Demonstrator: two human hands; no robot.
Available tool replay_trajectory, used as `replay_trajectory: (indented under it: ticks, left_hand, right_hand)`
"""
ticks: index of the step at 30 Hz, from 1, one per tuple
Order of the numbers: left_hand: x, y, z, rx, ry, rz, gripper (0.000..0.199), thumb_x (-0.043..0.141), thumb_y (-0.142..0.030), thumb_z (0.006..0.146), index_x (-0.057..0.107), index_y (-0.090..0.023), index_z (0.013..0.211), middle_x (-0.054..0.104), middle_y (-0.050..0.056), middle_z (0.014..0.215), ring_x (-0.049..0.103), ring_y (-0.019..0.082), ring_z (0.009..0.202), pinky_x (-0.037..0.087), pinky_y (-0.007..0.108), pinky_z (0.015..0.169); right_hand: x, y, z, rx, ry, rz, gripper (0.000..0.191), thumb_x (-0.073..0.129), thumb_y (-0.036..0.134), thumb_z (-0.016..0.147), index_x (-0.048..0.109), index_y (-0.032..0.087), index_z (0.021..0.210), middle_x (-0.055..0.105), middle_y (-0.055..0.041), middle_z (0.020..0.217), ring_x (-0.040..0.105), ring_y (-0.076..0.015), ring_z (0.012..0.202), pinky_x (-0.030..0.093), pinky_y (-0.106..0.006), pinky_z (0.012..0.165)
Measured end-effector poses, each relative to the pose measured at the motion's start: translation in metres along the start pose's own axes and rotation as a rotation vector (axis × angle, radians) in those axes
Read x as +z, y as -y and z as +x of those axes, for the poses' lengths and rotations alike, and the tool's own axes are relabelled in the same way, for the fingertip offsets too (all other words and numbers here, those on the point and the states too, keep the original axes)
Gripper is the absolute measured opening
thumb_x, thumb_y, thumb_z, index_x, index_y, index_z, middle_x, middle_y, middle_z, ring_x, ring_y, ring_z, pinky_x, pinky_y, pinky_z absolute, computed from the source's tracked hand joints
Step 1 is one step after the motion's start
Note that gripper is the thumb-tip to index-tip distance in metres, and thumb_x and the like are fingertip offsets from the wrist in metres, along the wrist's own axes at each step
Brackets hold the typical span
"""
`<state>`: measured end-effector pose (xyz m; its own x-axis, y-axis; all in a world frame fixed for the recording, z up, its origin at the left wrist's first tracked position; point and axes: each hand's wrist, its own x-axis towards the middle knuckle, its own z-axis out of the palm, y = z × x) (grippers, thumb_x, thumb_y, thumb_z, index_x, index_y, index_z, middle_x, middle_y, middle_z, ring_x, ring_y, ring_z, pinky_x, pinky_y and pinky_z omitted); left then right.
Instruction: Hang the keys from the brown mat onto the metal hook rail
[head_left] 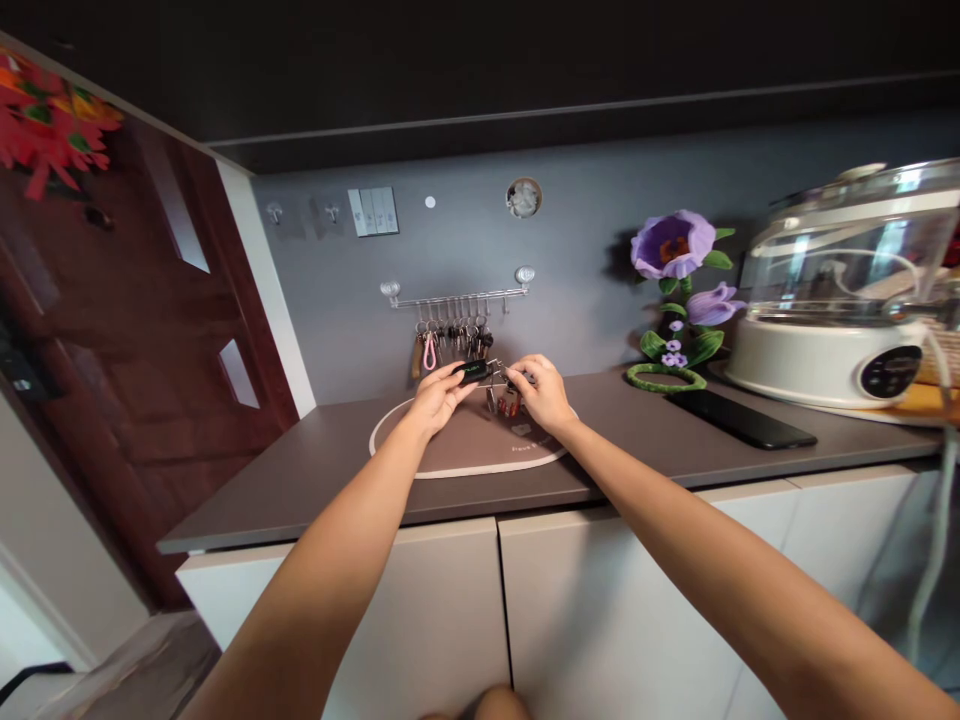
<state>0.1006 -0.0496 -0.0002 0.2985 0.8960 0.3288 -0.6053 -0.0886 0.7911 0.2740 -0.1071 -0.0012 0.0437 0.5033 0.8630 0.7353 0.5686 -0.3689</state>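
Note:
Above an oval brown mat (450, 458) on the counter, my left hand (439, 397) grips a small black object (471, 372) with green marks. My right hand (541, 392) is closed on metal key rings (498, 372) linked beside the black object; its exact grip is partly hidden by the fingers. Small reddish items (508, 407) hang or lie just below the rings. Behind my hands, a wall rack (461, 298) carries several bunches of keys (454, 335) and a pink loop (429, 352).
A black phone (739, 418) lies on the counter (637, 460) at the right, near purple flowers (675, 245) with a green ring base. A white appliance (825, 355) with a clear top stands behind it. A dark cabinet (480, 70) overhangs; a brown door (150, 330) is left.

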Motion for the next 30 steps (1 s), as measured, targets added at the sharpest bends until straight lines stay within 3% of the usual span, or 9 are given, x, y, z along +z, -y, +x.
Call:
replay_trajectory:
  ticks: [6,15,19,26,30]
  left_hand:
    - [0.001,0.007,-0.003,-0.161,0.038,0.077,0.008,0.055,-0.009,0.075,0.061,-0.004,0.077,0.065,0.014,0.087,0.063,0.018,0.085,0.047,0.036,0.089]
    - [0.003,0.013,-0.01,-0.326,0.118,0.349,0.021,0.062,-0.026,0.072,0.061,-0.008,0.083,0.064,0.011,0.075,0.062,0.014,0.064,0.051,0.034,0.074]
    - [0.001,0.02,-0.007,-0.268,0.163,0.498,0.023,0.062,-0.03,0.071,0.062,-0.013,0.086,0.065,0.009,0.081,0.059,0.01,0.063,0.05,0.024,0.06]
    - [0.002,0.024,-0.003,-0.025,0.017,0.684,0.026,0.058,-0.038,0.071,0.06,-0.012,0.071,0.063,0.007,0.071,0.052,0.009,0.054,0.037,0.017,0.044]
    - [0.0,0.023,-0.002,0.108,-0.057,0.788,0.026,0.05,-0.038,0.075,0.057,-0.013,0.07,0.059,0.004,0.065,0.049,0.008,0.049,0.035,0.018,0.044]
  right_hand:
    - [-0.003,-0.001,0.002,0.035,-0.044,-0.066,0.021,0.041,0.032,0.083,0.055,0.02,0.073,0.058,-0.0048,0.085,0.048,-0.018,0.087,0.033,-0.033,0.083]
    - [0.004,-0.013,0.005,0.251,-0.015,0.209,0.027,0.039,0.043,0.081,0.052,0.019,0.078,0.058,-0.0033,0.081,0.052,-0.0152,0.079,0.041,-0.028,0.075]
    - [0.004,-0.014,0.006,0.296,0.012,0.339,0.032,0.037,0.046,0.081,0.052,0.018,0.084,0.059,-0.0034,0.084,0.054,-0.0134,0.077,0.043,-0.027,0.072]
    - [0.001,-0.01,0.011,0.321,0.006,0.428,0.034,0.036,0.049,0.081,0.05,0.018,0.086,0.061,-0.0035,0.085,0.056,-0.0116,0.075,0.045,-0.025,0.067]
    - [0.002,-0.006,0.02,0.357,0.009,0.452,0.033,0.036,0.049,0.08,0.047,0.018,0.083,0.062,-0.0034,0.079,0.056,-0.0108,0.061,0.045,-0.023,0.054]
